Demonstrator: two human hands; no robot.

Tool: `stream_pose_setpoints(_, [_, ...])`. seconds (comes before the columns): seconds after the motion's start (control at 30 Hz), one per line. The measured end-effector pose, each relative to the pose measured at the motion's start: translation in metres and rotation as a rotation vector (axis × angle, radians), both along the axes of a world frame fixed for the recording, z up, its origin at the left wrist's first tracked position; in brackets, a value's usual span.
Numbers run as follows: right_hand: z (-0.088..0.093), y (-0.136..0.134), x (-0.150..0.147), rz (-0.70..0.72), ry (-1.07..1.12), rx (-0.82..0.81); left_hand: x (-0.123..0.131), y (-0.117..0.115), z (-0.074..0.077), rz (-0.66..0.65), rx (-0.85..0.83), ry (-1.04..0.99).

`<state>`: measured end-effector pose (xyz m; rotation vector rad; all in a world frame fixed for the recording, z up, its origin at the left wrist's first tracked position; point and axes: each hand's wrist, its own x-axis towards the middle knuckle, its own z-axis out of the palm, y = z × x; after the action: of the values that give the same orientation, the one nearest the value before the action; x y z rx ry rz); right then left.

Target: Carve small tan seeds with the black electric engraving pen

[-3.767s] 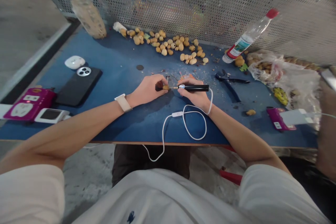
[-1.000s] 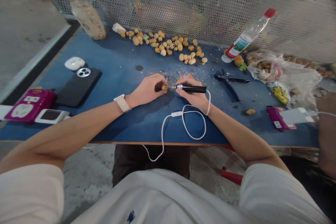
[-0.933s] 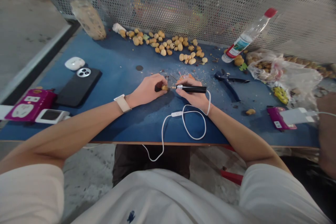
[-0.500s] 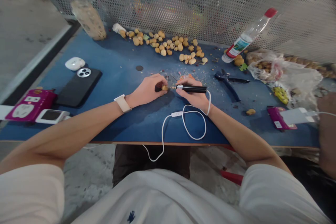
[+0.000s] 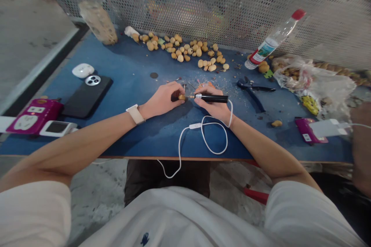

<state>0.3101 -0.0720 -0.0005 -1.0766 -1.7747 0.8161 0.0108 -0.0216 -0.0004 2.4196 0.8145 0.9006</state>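
My left hand (image 5: 164, 99) pinches a small tan nut-like piece (image 5: 181, 97) between thumb and fingers. Closed around a black corded rotary engraving pen (image 5: 213, 98) is my right hand (image 5: 217, 109). The pen's thin bit points left at the tan piece; whether the two touch I cannot tell. A white cord (image 5: 226, 142) runs from the pen's rear end, loops on the blue table (image 5: 139, 139) and drops over its front edge, with a small inline switch (image 5: 195, 126). Orange shavings and small bits (image 5: 206, 84) lie just beyond my right hand.
Several tan pieces (image 5: 180, 58) lie along the mesh panel (image 5: 191, 4). Pliers (image 5: 252, 94), a bottle (image 5: 266, 48) and plastic bags (image 5: 324, 81) are at right. On the left are a phone (image 5: 87, 98), a white case (image 5: 83, 70) and a magenta power strip (image 5: 36, 114). Another person's arm (image 5: 361, 142) shows far right.
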Motion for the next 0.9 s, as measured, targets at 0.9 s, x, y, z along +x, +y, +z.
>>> stream_pose_setpoints(0.9, [0.0023,-0.0010,-0.0019,-0.015,0.012,-0.016,-0.0006,0.0012,0.0000,-0.017,-0.007,-0.018])
